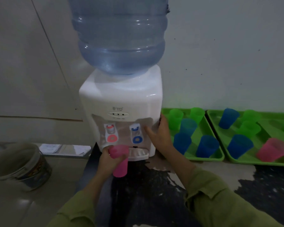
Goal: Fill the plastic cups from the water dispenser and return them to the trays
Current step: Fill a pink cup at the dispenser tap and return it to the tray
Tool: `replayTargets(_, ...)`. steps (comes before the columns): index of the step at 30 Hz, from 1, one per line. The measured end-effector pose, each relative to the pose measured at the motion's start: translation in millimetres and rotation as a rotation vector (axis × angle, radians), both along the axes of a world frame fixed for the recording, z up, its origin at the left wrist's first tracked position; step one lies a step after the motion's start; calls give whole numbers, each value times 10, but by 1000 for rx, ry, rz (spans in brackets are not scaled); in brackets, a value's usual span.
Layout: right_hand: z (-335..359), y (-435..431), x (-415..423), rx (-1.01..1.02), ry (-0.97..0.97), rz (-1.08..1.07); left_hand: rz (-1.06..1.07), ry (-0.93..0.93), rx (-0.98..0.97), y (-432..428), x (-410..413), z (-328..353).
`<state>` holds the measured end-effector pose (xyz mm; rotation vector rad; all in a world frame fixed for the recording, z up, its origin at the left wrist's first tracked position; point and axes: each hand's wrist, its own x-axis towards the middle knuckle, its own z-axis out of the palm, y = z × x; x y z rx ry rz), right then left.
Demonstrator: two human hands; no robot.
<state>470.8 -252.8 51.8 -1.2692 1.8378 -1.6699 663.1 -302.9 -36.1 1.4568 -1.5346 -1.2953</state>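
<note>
Gripping a pink cup (120,163) in my left hand (107,159), fingers curled round it, I held it just below the red tap (111,129) of the white water dispenser (121,95). My right hand (159,136) lay open, fingers straight against the dispenser's right side, thumb near the blue tap (135,128). Further right, a near green tray (203,158) and a far green tray (252,163) sat side by side, each holding 5 other cups (207,145).
</note>
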Motion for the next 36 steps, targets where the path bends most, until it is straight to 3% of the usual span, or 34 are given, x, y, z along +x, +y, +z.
replayTargets(6, -61, -166, 106, 2, -43, -144, -56, 66, 1, -285, 184, 52)
replayTargets(17, -175, -183, 179, 94, -19, -217, -151, 42, -150, -530, 161, 180)
replayTargets(24, -468, -10, 379, 119, 159, -423, -191, 40, -133, -575, 199, 110)
replayTargets(32, -535, -88, 711, 251, 405, -83, -191, -8, -154, -651, 279, 48)
replayTargets(36, -453, -315, 870, 367, 415, 94, -171, -63, -187, -621, 257, 70)
